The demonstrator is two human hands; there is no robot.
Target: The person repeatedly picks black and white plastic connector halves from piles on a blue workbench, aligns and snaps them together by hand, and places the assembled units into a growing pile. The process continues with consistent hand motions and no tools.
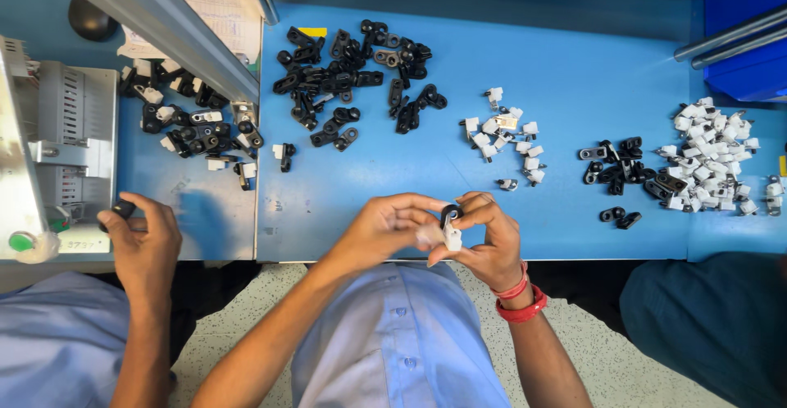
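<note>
My left hand (385, 227) and my right hand (485, 240) meet at the near edge of the blue table (574, 129). Between their fingertips they pinch a small assembly: a black ring-shaped clip (450, 212) pressed against a white plastic piece (451, 236). The right wrist wears red bangles (521, 297). A pile of black clips (352, 76) lies at the far middle, and a small cluster of white pieces (507, 133) sits just beyond my hands.
A co-worker's hand (143, 240) at the left holds a small black part beside a grey machine (57, 145). Joined black-and-white parts (193, 121) lie there. At the right sit more black clips (619, 170) and a white pile (711, 154).
</note>
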